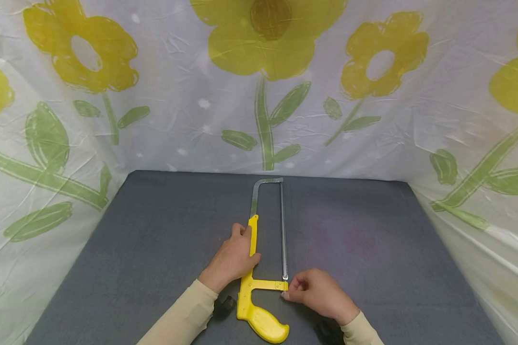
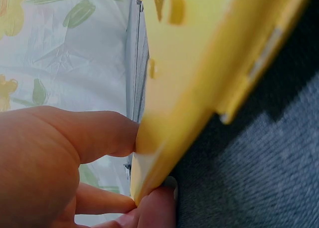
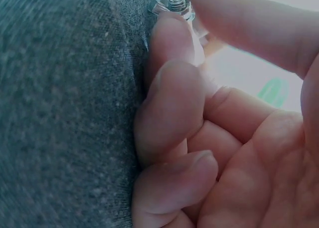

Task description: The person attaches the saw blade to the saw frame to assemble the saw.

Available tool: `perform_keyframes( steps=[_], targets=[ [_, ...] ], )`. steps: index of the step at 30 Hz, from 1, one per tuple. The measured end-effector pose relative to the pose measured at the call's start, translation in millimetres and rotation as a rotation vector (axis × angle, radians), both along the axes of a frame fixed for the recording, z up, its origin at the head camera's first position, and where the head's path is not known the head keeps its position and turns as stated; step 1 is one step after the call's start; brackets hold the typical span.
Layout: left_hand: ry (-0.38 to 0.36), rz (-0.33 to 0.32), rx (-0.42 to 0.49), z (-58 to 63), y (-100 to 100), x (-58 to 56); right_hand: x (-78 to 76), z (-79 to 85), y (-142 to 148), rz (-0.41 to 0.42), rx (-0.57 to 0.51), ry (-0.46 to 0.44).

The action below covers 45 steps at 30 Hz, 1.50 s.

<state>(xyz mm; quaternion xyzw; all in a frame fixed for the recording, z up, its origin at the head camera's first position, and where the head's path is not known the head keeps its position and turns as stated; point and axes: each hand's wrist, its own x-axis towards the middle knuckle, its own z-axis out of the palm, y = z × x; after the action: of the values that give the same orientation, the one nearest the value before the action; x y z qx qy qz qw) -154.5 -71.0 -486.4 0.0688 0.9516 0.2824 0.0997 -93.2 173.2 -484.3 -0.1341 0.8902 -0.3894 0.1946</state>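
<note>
A yellow-handled metal hacksaw [image 1: 246, 289] extends up the dark grey cloth [image 1: 164, 230], handle [image 1: 267, 324] nearest. The right hand [image 1: 322, 293] pinches its silver threaded fitting [image 3: 178, 5] between curled thumb and forefinger; farther, the left hand [image 1: 230, 257] grips its yellow frame [image 1: 253, 238], fingers bent. The slim steel blade [image 1: 284, 230] appears mounted; whether tightening remains cannot be told.

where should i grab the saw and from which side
Probably by the yellow handle, coming from the near side: it is thick and rounded, lies at the near end, and nothing covers it. The thin blade lies farther off, so a grip there would likely stay clear of it.
</note>
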Motion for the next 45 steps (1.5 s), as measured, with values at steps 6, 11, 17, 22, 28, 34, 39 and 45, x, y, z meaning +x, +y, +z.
perform_keyframes(
  steps=[6,11,17,22,28,34,39,45],
  targets=[
    [0.01,-0.004,0.002,0.3,0,-0.8,2.7,4.1,-7,-0.037,0.048,0.02],
    [0.014,-0.006,0.005,-0.4,0,-0.9,4.6,2.7,-14,-0.064,0.116,0.046],
    [0.012,-0.008,0.003,-1.4,0,-0.8,3.9,1.9,-16,-0.08,0.15,0.042],
    [0.009,-0.013,0.007,-1.6,-1,-1.4,4.3,1.1,-15,-0.065,0.128,0.051],
    [0.006,-0.026,0.016,0.5,-3,-2.7,3.7,0.7,-13,-0.063,0.112,0.053],
    [-0.012,-0.019,0.01,1.7,-4,-3.6,3.1,3.1,-13,-0.083,0.105,0.017],
    [-0.014,-0.018,0.01,1.6,-3,-3.6,3.5,5.5,-12,-0.071,0.098,0.019],
    [-0.01,-0.014,0.014,1.7,-2,-2.3,2.9,4.7,-10,-0.043,0.08,0.041]
  ],
)
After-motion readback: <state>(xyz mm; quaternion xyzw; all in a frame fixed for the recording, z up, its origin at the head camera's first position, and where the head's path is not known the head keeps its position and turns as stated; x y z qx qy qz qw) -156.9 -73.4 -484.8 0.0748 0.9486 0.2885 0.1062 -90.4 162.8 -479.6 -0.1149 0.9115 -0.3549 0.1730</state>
